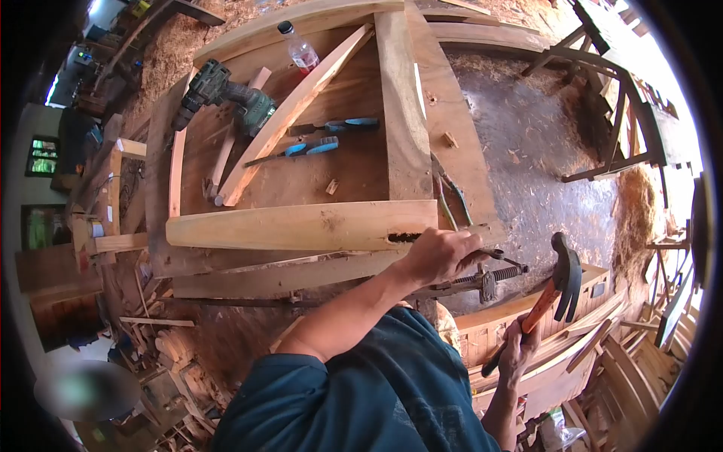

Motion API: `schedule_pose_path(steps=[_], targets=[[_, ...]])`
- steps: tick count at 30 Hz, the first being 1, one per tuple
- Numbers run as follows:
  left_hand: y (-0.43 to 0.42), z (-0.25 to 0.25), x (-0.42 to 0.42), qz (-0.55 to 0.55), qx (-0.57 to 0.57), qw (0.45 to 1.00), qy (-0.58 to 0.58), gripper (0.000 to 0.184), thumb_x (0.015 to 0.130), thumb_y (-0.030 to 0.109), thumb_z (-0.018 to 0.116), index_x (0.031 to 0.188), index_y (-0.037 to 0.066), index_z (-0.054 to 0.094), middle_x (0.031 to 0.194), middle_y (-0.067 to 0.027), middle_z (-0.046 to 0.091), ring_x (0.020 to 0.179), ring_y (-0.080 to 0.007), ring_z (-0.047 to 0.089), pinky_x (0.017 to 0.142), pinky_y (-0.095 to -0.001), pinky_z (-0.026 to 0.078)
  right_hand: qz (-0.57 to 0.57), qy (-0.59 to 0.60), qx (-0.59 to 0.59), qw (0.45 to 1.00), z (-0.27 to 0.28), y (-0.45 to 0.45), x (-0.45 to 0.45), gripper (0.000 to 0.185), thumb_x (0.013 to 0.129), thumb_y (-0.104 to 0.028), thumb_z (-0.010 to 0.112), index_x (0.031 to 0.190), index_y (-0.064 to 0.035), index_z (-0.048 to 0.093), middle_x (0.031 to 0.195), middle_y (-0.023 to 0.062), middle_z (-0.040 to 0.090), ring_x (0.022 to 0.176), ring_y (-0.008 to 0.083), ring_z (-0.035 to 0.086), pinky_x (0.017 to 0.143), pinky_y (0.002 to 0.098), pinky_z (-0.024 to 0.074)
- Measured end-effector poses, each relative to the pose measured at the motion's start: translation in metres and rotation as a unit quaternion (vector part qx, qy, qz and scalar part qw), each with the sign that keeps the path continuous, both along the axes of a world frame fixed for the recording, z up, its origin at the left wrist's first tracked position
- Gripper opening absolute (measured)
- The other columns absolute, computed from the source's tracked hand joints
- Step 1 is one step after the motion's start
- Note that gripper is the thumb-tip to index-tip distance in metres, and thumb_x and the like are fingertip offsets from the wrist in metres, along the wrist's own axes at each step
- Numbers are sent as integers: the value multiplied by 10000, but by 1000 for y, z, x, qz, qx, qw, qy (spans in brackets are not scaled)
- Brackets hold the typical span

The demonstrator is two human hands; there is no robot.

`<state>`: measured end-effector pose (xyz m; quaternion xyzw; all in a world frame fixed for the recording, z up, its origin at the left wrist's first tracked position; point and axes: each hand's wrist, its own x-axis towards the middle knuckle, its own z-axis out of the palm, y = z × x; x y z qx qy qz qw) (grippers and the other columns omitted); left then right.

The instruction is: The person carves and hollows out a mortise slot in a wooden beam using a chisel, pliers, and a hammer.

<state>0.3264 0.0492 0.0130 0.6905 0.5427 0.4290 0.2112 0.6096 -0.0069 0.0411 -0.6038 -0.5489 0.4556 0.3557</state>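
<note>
My left hand [440, 260] reaches across to the front right corner of a wooden frame [301, 225], its fingers closed on a small dark metal piece [493, 255]. Just below that piece is a metal clamp [488, 286] with a coiled screw, running along the frame's near side. A dark slot [403, 237] shows in the front rail beside my left hand. My right hand [520, 348] is wrapped round the orange and black handle of a claw hammer [566, 277], held to the right of the clamp with its head up.
On the board inside the frame lie a green cordless drill [256, 109], a bottle [301, 53] and two blue-handled tools [312, 148] [352, 124]. Pliers [452, 192] lie right of the frame. Wood pieces are stacked at the lower right; a dark wooden frame [621, 98] stands upper right.
</note>
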Motion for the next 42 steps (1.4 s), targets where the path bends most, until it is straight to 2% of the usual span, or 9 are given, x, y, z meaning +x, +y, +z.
schedule_pose_path(steps=[6,13,17,20,26,29,39,41,42], targets=[[3,-7,-6,-4,5,1000,-12,357,961,409,662,828,88,579,694,-93,611,620,-307,653,524,-421,504,-28,-7,-51,998,18,4,-24,91,893,-8,630,919,-36,547,762,-11,506,607,69,472,547,233,386],[3,-5,-7,10,15,999,-46,328,899,324,750,799,82,553,684,-94,580,603,-316,609,529,-428,469,57,-107,-14,993,16,1,-56,92,898,-10,649,929,-10,563,698,18,574,651,72,496,589,258,439],[2,-9,-9,3,15,999,-44,309,919,314,714,818,72,551,690,-107,578,629,-330,619,567,-448,494,134,-227,14,965,25,13,-59,167,865,-80,698,903,-37,541,635,165,577,552,346,613,559,420,483],[5,3,-2,24,-9,998,-62,243,891,247,716,839,68,561,703,-108,593,669,-330,648,601,-440,515,140,-255,-13,957,39,19,-62,164,867,-85,697,937,-40,556,619,166,573,571,368,625,574,435,492],[12,26,20,85,-68,993,-53,204,905,272,691,817,104,618,726,-117,663,653,-312,689,582,-436,532,144,-207,5,968,28,16,-54,154,875,-70,682,975,-8,582,637,115,552,536,211,572,554,372,476],[16,18,28,131,-28,989,-55,283,902,301,722,739,99,609,647,-91,615,569,-286,649,503,-406,492,62,-72,-92,991,36,12,-59,158,931,-33,619,879,-82,478,705,-16,480,549,72,458,498,249,390],[0,3,9,80,11,992,-98,256,879,217,719,676,102,613,629,-77,620,545,-280,636,470,-404,477,150,-243,39,957,22,1,-49,177,856,-105,694,810,-47,533,630,100,487,561,175,475,542,397,410],[-1,5,7,65,-6,992,-105,253,879,207,716,671,106,615,628,-69,619,541,-274,632,469,-408,474,41,-114,-29,992,28,-8,-55,158,918,-114,691,890,-66,543,755,9,506,663,114,480,605,289,402],[1,2,7,54,28,987,-150,323,937,217,676,651,102,581,603,-71,604,511,-268,619,447,-410,462,37,-196,-56,978,32,-9,-45,128,954,-123,655,916,-62,550,792,-1,509,670,104,485,608,272,401]])
